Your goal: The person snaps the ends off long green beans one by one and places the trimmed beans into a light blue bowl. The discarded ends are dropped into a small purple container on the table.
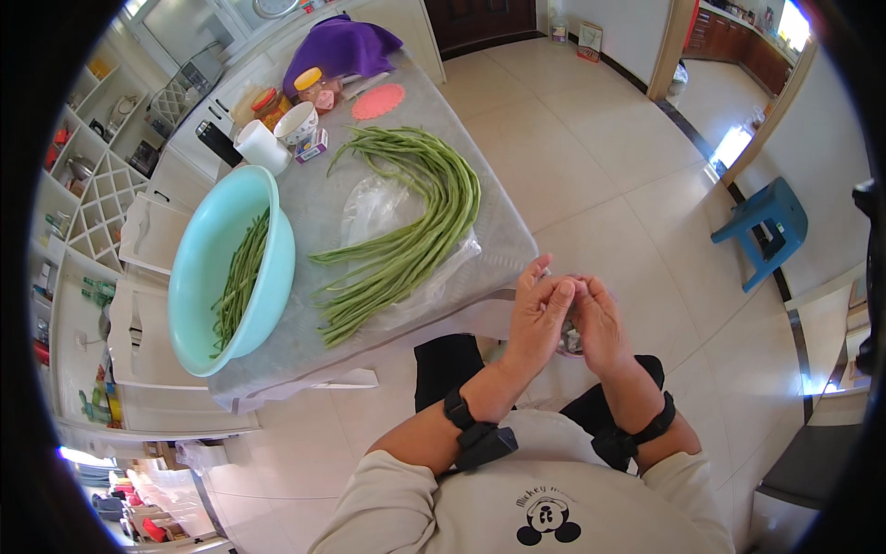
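Note:
My left hand (542, 308) and my right hand (601, 320) meet at the fingertips, past the table's near right corner. Whether something small is pinched between them cannot be seen. Below them, partly hidden, is a container (571, 339) with small bits inside. A large bundle of long green beans (443, 208) lies curved on a clear plastic bag (377, 201) on the covered table (304, 277). To its left, a light turquoise plastic basin (280, 277) stands with shorter bean pieces (243, 277) in it.
Behind the basin stand a black flask (219, 143), a white cup (263, 147), a patterned bowl (297, 122), a small box (311, 146) and lidded jars (271, 106). A pink mat (378, 102) and a purple cloth (342, 55) lie farther back. A blue stool (765, 228) stands by the right wall.

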A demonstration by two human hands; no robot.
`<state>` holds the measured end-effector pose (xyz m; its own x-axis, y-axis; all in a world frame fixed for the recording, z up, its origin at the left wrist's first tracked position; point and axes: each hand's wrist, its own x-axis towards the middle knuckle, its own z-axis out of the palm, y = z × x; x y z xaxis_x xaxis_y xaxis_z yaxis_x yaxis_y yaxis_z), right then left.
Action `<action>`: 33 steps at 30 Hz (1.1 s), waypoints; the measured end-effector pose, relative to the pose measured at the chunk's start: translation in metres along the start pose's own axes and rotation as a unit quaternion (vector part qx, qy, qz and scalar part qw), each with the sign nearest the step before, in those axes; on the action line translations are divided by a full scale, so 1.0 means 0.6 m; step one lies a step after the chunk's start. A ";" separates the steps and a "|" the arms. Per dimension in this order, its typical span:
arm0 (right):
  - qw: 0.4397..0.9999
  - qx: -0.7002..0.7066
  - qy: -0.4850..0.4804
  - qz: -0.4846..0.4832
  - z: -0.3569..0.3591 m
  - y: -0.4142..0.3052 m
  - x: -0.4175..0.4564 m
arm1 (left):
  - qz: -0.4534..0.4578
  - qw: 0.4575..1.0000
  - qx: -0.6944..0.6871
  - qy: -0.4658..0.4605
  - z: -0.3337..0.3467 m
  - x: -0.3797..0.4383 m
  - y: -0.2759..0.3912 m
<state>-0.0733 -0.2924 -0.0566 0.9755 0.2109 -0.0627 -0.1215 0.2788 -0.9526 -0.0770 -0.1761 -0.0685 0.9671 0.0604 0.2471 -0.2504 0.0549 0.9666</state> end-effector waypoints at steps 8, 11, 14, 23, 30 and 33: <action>0.971 0.239 0.003 -0.008 -0.028 -0.012 0.031 | -0.110 0.984 -0.042 -0.137 0.004 -0.016 -0.042; 0.957 0.288 -0.010 -0.038 -0.071 -0.030 0.050 | -0.162 0.946 -0.027 -0.279 -0.020 -0.022 -0.022; 0.976 0.216 0.023 0.030 -0.043 -0.057 0.043 | -0.253 0.919 -0.159 -0.257 -0.027 -0.025 -0.021; 0.975 0.061 -0.079 0.198 -0.066 0.028 0.002 | -0.039 0.894 -0.442 0.061 -0.113 0.057 0.069; 0.978 0.047 -0.160 0.129 -0.052 0.034 -0.009 | -0.026 0.905 -0.407 0.121 -0.145 0.056 0.055; 0.980 -0.005 -0.192 0.046 -0.038 0.034 -0.019 | -0.027 0.908 -0.397 0.133 -0.140 0.054 0.049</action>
<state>-0.0827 -0.3107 -0.0821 0.8199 0.5716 -0.0329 -0.2012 0.2339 -0.9512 -0.0569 -0.0887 -0.0377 0.9601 0.2699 0.0736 -0.2592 0.7592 0.5970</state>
